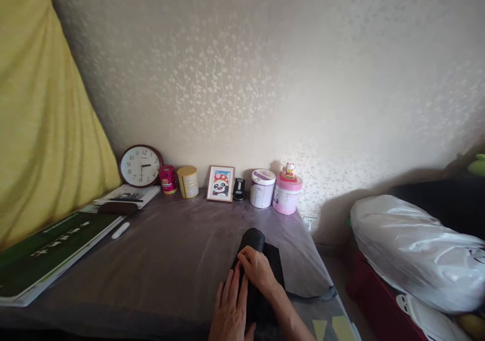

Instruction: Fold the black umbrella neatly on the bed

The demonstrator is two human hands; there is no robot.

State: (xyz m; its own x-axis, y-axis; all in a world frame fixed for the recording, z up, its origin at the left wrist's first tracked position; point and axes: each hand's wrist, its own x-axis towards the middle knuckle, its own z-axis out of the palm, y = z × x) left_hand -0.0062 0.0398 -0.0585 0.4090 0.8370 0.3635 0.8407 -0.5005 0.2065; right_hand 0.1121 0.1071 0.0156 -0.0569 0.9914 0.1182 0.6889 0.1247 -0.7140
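Note:
A black cloth (253, 238), partly rolled into a thick bundle, lies on the table near its front edge. A flatter black flap of it spreads out to the right of the roll. My left hand (230, 305) rests along the left side of the bundle, its fingers stretched out and nearly flat. Across the top of the roll, my right hand (257, 268) is closed with bent fingers, pinching at the cloth just beyond the left fingertips. The palms and my forearms cover part of the bundle, so its full shape is hidden.
A grey-covered table (170, 260) runs back to a wall. Along it stand a clock (141, 165), tins (188, 182), a framed panda picture (221, 183) and lidded tubs (262, 189). A green book (56, 252) lies left; a white plastic bag (417, 250) sits right.

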